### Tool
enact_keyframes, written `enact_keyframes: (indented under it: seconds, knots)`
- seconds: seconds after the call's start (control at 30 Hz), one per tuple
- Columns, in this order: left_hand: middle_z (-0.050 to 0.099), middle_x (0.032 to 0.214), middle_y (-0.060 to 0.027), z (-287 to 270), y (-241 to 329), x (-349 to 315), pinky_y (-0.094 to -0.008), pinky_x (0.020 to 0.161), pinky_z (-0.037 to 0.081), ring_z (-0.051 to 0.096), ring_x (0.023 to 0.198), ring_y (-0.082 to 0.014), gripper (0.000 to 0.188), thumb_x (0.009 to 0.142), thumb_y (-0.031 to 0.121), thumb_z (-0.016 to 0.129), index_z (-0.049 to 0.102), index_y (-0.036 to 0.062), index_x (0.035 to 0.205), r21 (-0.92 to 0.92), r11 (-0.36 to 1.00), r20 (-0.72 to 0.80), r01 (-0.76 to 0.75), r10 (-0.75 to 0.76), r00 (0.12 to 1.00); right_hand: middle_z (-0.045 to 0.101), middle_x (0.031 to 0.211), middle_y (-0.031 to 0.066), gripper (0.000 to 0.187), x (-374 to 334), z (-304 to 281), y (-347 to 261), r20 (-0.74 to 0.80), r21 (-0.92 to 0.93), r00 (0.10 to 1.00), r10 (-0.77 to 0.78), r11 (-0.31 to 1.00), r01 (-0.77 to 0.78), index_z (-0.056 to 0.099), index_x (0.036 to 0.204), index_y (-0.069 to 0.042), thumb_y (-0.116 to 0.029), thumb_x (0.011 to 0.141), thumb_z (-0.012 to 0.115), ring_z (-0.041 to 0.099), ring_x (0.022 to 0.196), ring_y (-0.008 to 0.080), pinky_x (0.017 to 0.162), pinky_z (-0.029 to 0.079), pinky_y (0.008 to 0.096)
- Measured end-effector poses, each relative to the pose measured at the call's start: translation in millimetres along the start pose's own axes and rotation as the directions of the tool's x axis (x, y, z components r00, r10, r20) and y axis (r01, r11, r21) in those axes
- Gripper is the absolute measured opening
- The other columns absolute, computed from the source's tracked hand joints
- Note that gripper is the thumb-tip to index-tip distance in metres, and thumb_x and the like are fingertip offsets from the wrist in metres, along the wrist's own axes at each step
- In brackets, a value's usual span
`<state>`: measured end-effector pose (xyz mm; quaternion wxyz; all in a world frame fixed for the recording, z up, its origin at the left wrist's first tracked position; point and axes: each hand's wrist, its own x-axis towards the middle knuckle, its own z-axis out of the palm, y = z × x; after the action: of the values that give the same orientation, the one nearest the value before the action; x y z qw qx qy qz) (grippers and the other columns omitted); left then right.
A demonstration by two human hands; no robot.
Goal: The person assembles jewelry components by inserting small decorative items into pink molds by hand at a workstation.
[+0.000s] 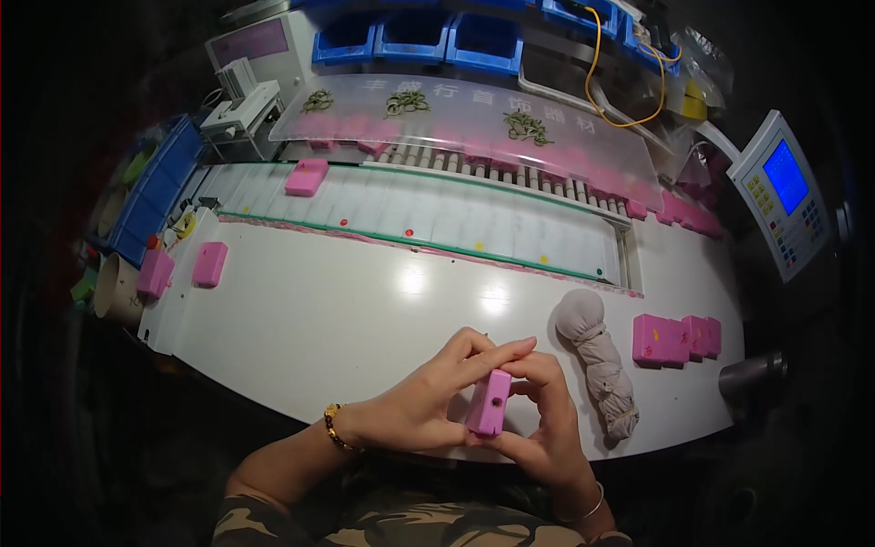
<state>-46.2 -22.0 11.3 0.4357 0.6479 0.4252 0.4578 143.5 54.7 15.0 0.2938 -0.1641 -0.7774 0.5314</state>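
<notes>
Between both hands, near the table's front edge, I hold a pink rubber mold (486, 406). It is a small block, turned so that a narrow side with a dark round hole faces up. My left hand (415, 401) grips it from the left, thumb low and fingers across its far end. From the right, my right hand (553, 424) closes on the same block with thumb and curved fingers. Part of the mold is covered by my fingers. Just right of my hands lies a grey-white cloth bundle (597, 365), rounded at its far end.
Pink molds (661, 341) stand in a row at right, near a screen panel (782, 187). A conveyor (428, 214) with green edges crosses the table, carrying one pink mold (306, 177). Beyond it, a clear cover (456, 114) bears green clumps. Blue bins (410, 38) line the back.
</notes>
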Motion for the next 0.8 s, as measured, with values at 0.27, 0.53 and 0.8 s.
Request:
enact_keyframes:
  seconds: [0.27,0.53,0.8]
  knots:
    - [0.041,0.121,-0.0091,7,3,-6,-0.0324,0.102,0.046,0.049,0.116,-0.0175,0.081,0.078,0.005,0.079,0.034,0.0044,0.144,-0.276,0.959,-0.243,0.062,-0.132,0.961,0.052,0.133,0.0162,0.059,6,-8,-7,0.025,0.242,0.989,0.144,0.959,-0.146,0.046,0.14,0.002,0.004,0.085,0.068,0.051,0.127,0.025,0.103,0.046,0.035]
    - [0.044,0.12,-0.0182,41,-13,4,-0.0401,0.099,0.048,0.054,0.115,-0.0342,0.044,0.075,-0.002,0.077,0.048,0.0055,0.108,0.328,0.939,-0.555,-0.098,0.276,0.785,0.064,0.118,0.0151,0.035,6,7,4,-0.16,0.564,0.929,0.335,0.803,-0.193,0.053,0.13,0.009,0.007,0.095,0.052,0.063,0.11,0.0196,0.098,0.049,0.0308]
    - [0.039,0.131,-0.0182,57,-10,5,-0.0409,0.102,0.045,0.042,0.128,-0.0306,0.057,0.073,0.015,0.087,0.046,0.0067,0.11,0.177,0.976,-0.534,-0.123,0.2,0.821,0.065,0.114,0.0136,0.03,12,-2,5,-0.176,0.442,0.956,0.235,0.886,-0.136,0.059,0.121,0.007,0.01,0.093,0.05,0.063,0.105,0.0183,0.094,0.049,0.0286]
